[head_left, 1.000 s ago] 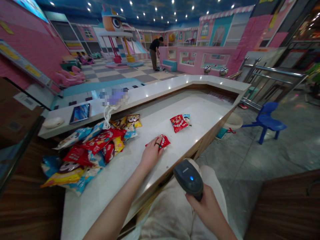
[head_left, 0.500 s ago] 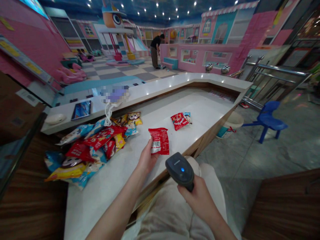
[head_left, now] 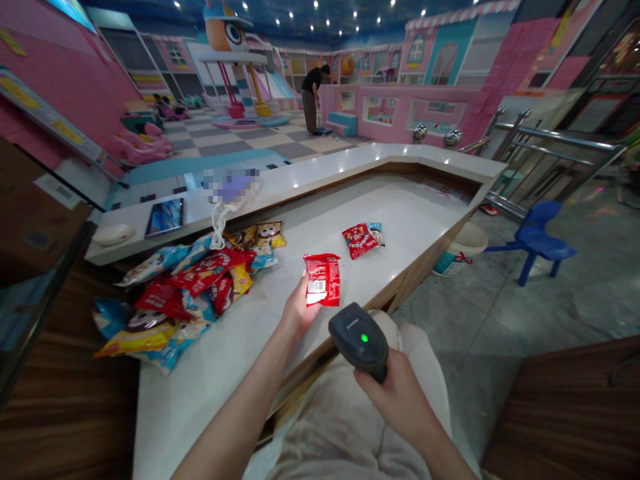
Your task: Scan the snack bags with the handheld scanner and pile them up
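Note:
My left hand [head_left: 299,305] is closed on the left edge of a red snack bag [head_left: 329,277], held above the white counter [head_left: 240,373] with its barcode side up. A bright light falls on the barcode. My right hand [head_left: 393,387] grips the handle of a dark barcode scanner [head_left: 357,340], whose head points at the bag; a green light glows on top. Beyond the held bag, another red snack bag [head_left: 359,241] lies on the counter, partly over a blue one [head_left: 375,231]. To the left is a pile of red, blue and yellow snack bags [head_left: 200,273].
On the raised ledge are a tablet [head_left: 165,217], a white rounded object [head_left: 114,234] and a blurred-out purple item with a white cable [head_left: 218,223]. Right of the counter stand a bucket [head_left: 457,250] and a blue chair [head_left: 543,233]. A person [head_left: 311,100] bends over in the play area.
The scanner's indicator has turned from blue to green. Light now shines on the barcode of the bag. Both hands keep nearly the same place.

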`<state>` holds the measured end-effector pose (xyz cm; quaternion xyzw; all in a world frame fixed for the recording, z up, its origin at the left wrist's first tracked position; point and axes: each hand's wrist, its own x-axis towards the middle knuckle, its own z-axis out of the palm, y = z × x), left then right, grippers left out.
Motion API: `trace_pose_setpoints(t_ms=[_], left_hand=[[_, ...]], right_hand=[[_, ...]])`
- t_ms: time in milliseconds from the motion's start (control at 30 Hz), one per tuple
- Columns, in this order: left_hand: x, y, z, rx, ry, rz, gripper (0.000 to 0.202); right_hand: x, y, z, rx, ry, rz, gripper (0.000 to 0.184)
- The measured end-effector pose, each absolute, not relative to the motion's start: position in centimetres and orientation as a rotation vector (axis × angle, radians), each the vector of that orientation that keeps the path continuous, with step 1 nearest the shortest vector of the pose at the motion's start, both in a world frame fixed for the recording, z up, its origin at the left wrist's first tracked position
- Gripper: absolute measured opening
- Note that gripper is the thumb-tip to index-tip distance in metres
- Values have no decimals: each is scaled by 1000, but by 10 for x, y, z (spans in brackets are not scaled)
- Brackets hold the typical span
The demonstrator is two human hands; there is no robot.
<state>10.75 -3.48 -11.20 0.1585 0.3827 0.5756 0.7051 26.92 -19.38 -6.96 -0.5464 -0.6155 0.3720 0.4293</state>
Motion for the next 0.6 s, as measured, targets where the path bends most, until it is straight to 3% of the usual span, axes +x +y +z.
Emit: trace_pose_setpoints(t_ms=[300, 400, 600], left_hand=[[105, -34, -107, 457, 899, 1303, 26], [110, -10, -111, 832, 1028, 1338, 29], [156, 63, -114, 1844, 1174, 1396, 53]], right_hand=[[276, -196, -72, -1397, -1534, 878, 8], [282, -197, -73, -1404, -1528, 848, 9], [295, -201, -75, -1473, -1509, 798, 10]])
